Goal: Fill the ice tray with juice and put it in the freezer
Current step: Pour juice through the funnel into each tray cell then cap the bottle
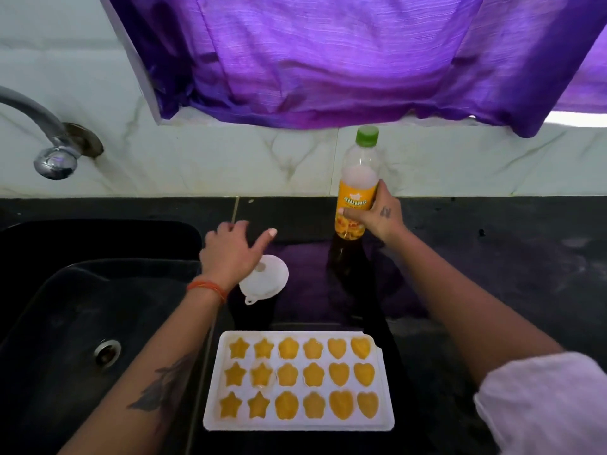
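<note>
White plastic, the tray (385, 382) lies at six o'clock on the black counter (492, 257), flat, its long side running left to right. All eighteen moulds hold orange juice: stars in the two left columns, flowers in the middle two, hearts in the right two.

At one o'clock from the tray the bottle (356, 188) stands upright near the tiled wall (197, 165), green cap on, with only a little juice showing at its bottom. The right hand (377, 215) grasps it round the label, fingers curled about the far side, thumb across the front.

The left hand (230, 254) hovers at eleven o'clock from the tray, fingers spread and relaxed, holding nothing. Just under its palm, toward five o'clock, a white funnel (267, 280) lies on the counter; whether the hand touches it cannot be told. An orange thread band (208, 289) circles the left wrist.

A black sink (49, 307) fills the nine o'clock side, its drain (106, 353) visible, with a chrome tap (49, 139) above at ten o'clock. A purple curtain (328, 54) hangs at twelve o'clock.
</note>
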Tool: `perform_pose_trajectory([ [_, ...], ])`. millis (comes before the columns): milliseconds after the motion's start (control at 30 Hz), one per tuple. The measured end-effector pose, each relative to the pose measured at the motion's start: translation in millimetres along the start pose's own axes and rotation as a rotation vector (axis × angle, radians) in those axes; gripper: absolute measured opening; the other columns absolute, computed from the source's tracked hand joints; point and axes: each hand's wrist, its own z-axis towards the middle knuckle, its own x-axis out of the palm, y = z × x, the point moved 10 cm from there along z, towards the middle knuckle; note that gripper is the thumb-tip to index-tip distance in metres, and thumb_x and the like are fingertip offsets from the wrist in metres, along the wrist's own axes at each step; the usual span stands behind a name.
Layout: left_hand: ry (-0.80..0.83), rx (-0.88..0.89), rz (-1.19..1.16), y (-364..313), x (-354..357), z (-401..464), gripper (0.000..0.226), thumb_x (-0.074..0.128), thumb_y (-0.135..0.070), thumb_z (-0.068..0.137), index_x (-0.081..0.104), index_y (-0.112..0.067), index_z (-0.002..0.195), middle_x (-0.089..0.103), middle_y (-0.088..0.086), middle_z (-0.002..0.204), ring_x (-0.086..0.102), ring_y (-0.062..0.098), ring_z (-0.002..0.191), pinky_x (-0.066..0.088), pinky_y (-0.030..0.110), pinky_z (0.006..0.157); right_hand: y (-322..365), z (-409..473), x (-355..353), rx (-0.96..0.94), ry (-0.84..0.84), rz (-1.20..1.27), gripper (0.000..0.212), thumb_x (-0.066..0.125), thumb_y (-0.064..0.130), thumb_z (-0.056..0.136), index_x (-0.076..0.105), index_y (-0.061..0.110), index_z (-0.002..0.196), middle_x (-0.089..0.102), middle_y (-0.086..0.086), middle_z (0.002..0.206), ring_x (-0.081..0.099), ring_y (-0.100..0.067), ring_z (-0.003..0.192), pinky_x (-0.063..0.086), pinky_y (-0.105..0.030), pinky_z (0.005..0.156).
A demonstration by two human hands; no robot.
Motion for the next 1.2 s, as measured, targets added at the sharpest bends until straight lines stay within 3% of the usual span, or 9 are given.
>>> perform_pose_trajectory([
  [133,0.303,-0.306,-0.189,45.2,29.4,7.8,0.091,0.019,-0.080,0.080,0.036,-0.014,0.139,0.048,0.019,0.135,0.053,0.040,0.113,0.049,0.047,0.093,0.9,28.4,7.4,-0.012,-0.001,-0.002,0.075,0.084,0.034,0.062,0.044,0.010,0.122,0.060,-0.010,0.120,0.058,-0.026,0.109,0.050,-0.035,0.088],
  [233,0.547,-0.449,-0.475,48.6,49.4,-6.7,0.099,0.031,-0.087,0.070,0.018,-0.027,0.147,0.046,0.020,0.133,0.060,0.037,0.094,0.057,0.040,0.068,-4.1,37.6,10.5,0.016,-0.004,0.020,0.077,0.084,0.033,0.063,0.044,0.009,0.124,0.060,-0.009,0.121,0.058,-0.026,0.110,0.050,-0.035,0.089],
  [333,0.649,-0.482,-0.586,43.0,55.5,-11.1,0.104,0.044,-0.086,0.065,0.013,-0.032,0.148,0.040,0.029,0.137,0.062,0.041,0.086,0.057,0.040,0.060,-10.0,32.8,7.3,0.100,-0.073,0.007,0.090,0.083,0.037,0.063,0.036,0.009,0.134,0.051,-0.013,0.132,0.051,-0.030,0.120,0.046,-0.042,0.098],
  [467,0.641,-0.473,-0.685,38.8,60.8,-12.2,0.089,0.057,-0.070,0.074,0.025,-0.023,0.143,0.050,0.026,0.115,0.065,0.039,0.081,0.058,0.038,0.051,-12.7,-29.3,10.7,0.217,-0.331,0.035,0.073,0.074,0.038,0.072,0.040,0.013,0.132,0.045,-0.016,0.130,0.046,-0.035,0.120,0.039,-0.040,0.099],
  [567,0.633,-0.474,-0.778,37.3,66.1,-17.4,0.073,0.063,-0.056,0.079,0.040,-0.013,0.133,0.054,0.022,0.107,0.066,0.037,0.084,0.060,0.040,0.054,-3.5,-74.2,55.0,0.166,-0.208,0.092,0.055,0.070,0.035,0.078,0.049,0.015,0.124,0.051,-0.014,0.122,0.055,-0.030,0.108,0.045,-0.038,0.095],
  [767,0.636,-0.427,-0.864,31.1,70.8,-32.4,0.041,0.065,-0.050,0.081,0.066,-0.016,0.103,0.063,0.021,0.107,0.070,0.034,0.079,0.061,0.038,0.064,24.6,-117.9,135.7,0.037,0.286,0.151,0.034,0.062,0.030,0.086,0.060,0.021,0.119,0.063,-0.004,0.115,0.060,-0.019,0.104,0.049,-0.030,0.088],
  [933,0.629,-0.342,-0.874,26.4,67.0,-35.6,0.035,0.067,-0.042,0.082,0.065,-0.015,0.104,0.067,0.016,0.106,0.069,0.033,0.088,0.060,0.041,0.070,33.2,-122.9,129.3,-0.008,0.319,0.212,0.023,0.060,0.018,0.085,0.069,0.020,0.107,0.069,-0.001,0.106,0.061,-0.014,0.101,0.047,-0.022,0.083],
  [1100,0.418,-0.273,-0.948,15.4,50.3,-14.0,0.025,0.067,-0.026,0.085,0.058,-0.014,0.105,0.067,0.010,0.104,0.066,0.025,0.086,0.056,0.037,0.068,41.6,-116.0,113.6,-0.036,0.378,0.280,0.037,0.058,0.002,0.080,0.068,0.020,0.111,0.067,0.002,0.114,0.060,-0.007,0.103,0.046,-0.014,0.087],
  [1200,0.295,-0.110,-0.983,-10.7,36.0,5.9,0.023,0.069,-0.019,0.084,0.058,-0.013,0.104,0.066,0.010,0.103,0.064,0.021,0.087,0.053,0.031,0.068,41.8,-107.6,94.0,-0.052,0.323,0.298,0.045,0.060,-0.002,0.078,0.064,0.020,0.117,0.063,0.004,0.117,0.057,-0.007,0.105,0.044,-0.005,0.079],
])
